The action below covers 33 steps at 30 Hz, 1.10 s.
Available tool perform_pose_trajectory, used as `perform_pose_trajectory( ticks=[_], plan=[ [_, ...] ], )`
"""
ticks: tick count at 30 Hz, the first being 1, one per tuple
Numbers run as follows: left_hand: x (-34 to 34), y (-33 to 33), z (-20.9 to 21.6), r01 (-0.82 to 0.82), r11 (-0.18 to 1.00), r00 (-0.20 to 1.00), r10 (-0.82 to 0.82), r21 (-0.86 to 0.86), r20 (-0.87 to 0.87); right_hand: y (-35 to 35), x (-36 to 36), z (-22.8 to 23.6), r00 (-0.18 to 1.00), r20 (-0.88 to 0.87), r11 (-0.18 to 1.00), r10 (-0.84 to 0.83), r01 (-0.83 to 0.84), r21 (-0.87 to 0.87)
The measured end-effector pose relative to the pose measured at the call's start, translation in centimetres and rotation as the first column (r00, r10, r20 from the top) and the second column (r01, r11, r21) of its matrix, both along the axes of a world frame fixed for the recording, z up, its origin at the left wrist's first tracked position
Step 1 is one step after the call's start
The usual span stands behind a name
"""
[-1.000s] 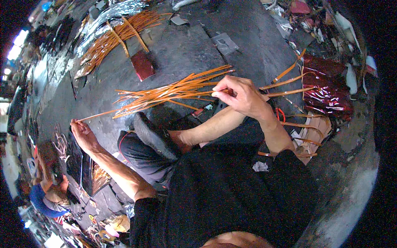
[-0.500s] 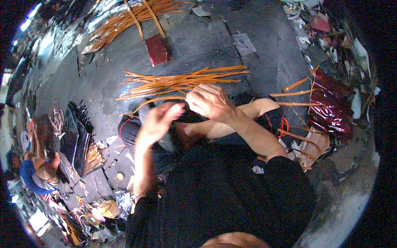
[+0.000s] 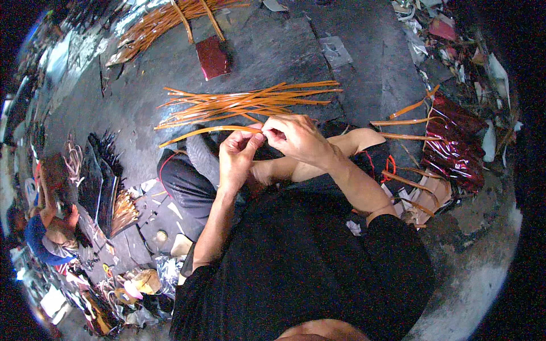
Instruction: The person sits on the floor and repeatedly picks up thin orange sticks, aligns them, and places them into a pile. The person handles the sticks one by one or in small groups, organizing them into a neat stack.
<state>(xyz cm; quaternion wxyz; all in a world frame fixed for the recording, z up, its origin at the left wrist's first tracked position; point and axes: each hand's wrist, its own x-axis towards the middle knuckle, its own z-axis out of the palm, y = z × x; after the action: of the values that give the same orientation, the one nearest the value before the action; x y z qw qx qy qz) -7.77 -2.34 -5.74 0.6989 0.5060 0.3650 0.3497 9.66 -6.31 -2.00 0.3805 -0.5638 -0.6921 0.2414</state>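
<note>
A narrow, glossy orange-brown strip (image 3: pixel 196 133) runs leftward from my hands, slightly bowed, over my bent leg. My left hand (image 3: pixel 238 156) pinches it near its right end between thumb and fingers. Close against those fingertips, my right hand (image 3: pixel 300 141) is closed in a pinch at the same end; its fingers partly hide what they grip. Just beyond my hands, a loose pile of similar strips (image 3: pixel 244 104) lies crisscrossed on the dark floor.
Beyond the pile lie a dark red sheet (image 3: pixel 214 59) and a large strip bundle (image 3: pixel 162 28). At right, more strips (image 3: pixel 406 123) reach onto a shiny dark red sheet (image 3: pixel 455 145). Black strips (image 3: pixel 102 187) lie at left, near another person (image 3: pixel 51 241). Scraps litter the lower left.
My left hand, blurred before, has come up and right to meet the right hand and now pinches the strip. The strip has straightened and its free end has lifted.
</note>
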Motion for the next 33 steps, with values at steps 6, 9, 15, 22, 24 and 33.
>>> perform_pose_trajectory(
  ticks=[6, 9, 15, 22, 24, 33],
  plan=[
    [-0.3, 0.0, -0.6, -0.051, 0.997, 0.996, 0.046, -0.055, -0.079, 0.4, 0.1, -0.6, 0.989, 0.081, 0.992, 0.124, -0.126, 0.010],
    [-1.0, 0.3, -0.3, 0.014, 1.000, 0.982, -0.013, 0.007, -0.191, 0.5, 0.3, -0.9, 0.988, -0.010, 0.986, 0.156, -0.156, -0.066],
    [-1.3, 0.0, -1.2, 0.111, 0.960, 0.971, -0.050, 0.257, -0.233, 0.6, 0.5, -0.9, 0.981, 0.046, 0.970, 0.190, -0.180, -0.166],
    [-0.7, -1.5, 0.0, 0.093, 0.994, 0.991, -0.097, -0.051, -0.090, 1.0, 1.5, -6.4, 0.710, -0.670, 0.877, -0.215, -0.161, -0.452],
    [-0.9, -1.9, -0.2, 0.061, 0.982, 0.996, -0.071, -0.180, -0.050, 0.6, 1.4, -4.6, 0.811, -0.529, 0.859, -0.249, -0.067, -0.507],
    [-1.2, 0.9, 0.3, -0.037, 0.902, 0.969, 0.138, -0.431, 0.206, -1.3, -0.4, 0.0, 1.000, -0.015, 1.000, -0.018, 0.018, 0.011]
  ],
)
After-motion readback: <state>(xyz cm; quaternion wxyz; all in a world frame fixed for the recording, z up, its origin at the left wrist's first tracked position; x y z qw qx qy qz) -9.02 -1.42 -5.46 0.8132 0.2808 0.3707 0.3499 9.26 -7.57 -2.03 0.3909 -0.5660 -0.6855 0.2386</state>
